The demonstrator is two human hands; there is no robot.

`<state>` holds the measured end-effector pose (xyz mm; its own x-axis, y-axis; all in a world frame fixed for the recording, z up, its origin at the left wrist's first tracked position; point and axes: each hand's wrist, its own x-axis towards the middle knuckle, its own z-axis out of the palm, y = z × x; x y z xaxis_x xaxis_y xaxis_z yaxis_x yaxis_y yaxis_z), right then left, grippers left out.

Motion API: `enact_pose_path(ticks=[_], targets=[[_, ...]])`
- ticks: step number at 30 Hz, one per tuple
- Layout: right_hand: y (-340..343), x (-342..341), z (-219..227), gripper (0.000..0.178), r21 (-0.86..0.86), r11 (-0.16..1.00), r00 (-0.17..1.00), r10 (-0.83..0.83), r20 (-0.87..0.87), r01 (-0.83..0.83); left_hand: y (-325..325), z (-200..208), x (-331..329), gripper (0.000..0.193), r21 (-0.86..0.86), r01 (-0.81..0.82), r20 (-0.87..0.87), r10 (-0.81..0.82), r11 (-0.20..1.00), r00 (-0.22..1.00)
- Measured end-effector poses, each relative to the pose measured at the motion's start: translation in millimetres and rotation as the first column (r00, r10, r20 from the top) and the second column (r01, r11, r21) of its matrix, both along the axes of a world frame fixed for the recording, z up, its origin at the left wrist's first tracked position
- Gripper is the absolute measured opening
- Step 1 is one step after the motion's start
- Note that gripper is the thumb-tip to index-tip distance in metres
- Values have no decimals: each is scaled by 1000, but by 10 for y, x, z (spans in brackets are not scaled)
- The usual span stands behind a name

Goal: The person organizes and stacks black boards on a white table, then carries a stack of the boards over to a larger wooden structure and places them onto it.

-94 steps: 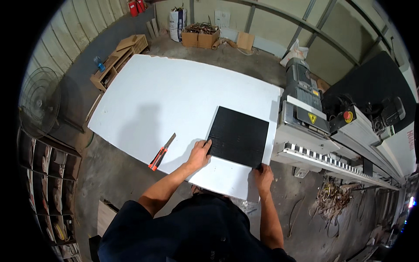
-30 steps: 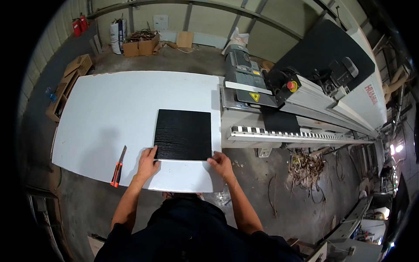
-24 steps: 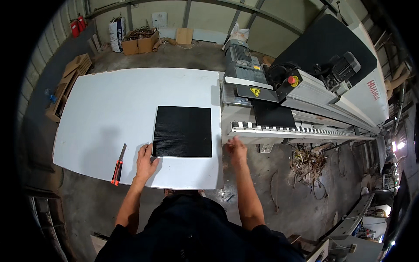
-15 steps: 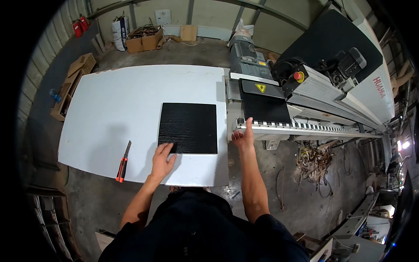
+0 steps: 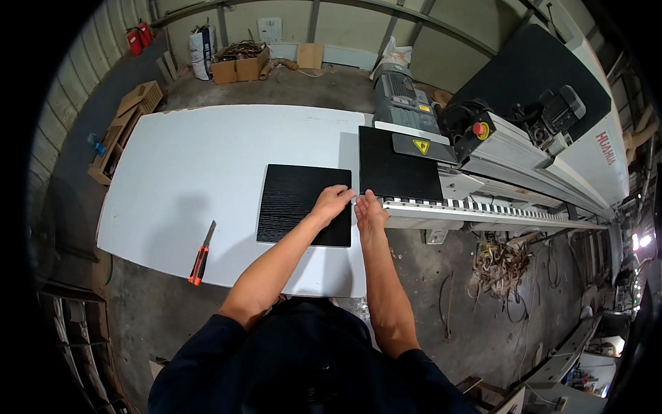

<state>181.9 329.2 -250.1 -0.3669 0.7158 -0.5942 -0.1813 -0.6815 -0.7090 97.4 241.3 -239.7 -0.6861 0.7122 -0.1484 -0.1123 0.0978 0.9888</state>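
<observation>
A square black panel (image 5: 300, 210) with a wood-grain texture lies on the white tabletop (image 5: 186, 159). My left hand (image 5: 333, 201) reaches across this panel's right edge, fingers loosely extended toward the gap beside the machine. A second black panel (image 5: 396, 172), smoother looking, sits on the machine's feed bed, partly beneath a dark guard with a yellow warning sign (image 5: 420, 146). At its near left corner is my right hand (image 5: 371, 212), its fingertips against the panel's edge; the exact grip is partly hidden. On the table's left lies a red-and-black utility knife (image 5: 201, 255), blade pointing away.
A roller rail (image 5: 496, 211) runs right along the machine's front. A red emergency button (image 5: 480, 129) and motor (image 5: 403, 93) stand behind. A pile of offcut strips (image 5: 502, 265) lies on the floor at right. A cardboard box (image 5: 238, 69) stands at the back.
The panel on the machine has slid left toward the table, my right hand moving left with it. My left hand has crossed from the table panel's front left corner to its right edge.
</observation>
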Motion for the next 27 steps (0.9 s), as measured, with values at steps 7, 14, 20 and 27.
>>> enact_pose_path(ticks=[7, 14, 20, 27], targets=[[-297, 104, 5, 15, 13, 981, 977, 193, -93, -192, 18, -21, -38, 20, 50, 20, 391, -38, 999, 920], [-8, 683, -215, 10, 154, 987, 970, 0, -244, 39, -934, -6, -106, 15, 59, -38, 375, 13, 998, 927], [-506, 879, -117, 10, 238, 955, 977, 199, -77, -176, -1959, -118, -125, 18, -14, -210, 393, 198, 978, 898], [-679, 990, -284, 26, 603, 640, 871, 251, 422, -476, -2251, -208, -233, 41, -414, -203, -257, 100, 887, 961]])
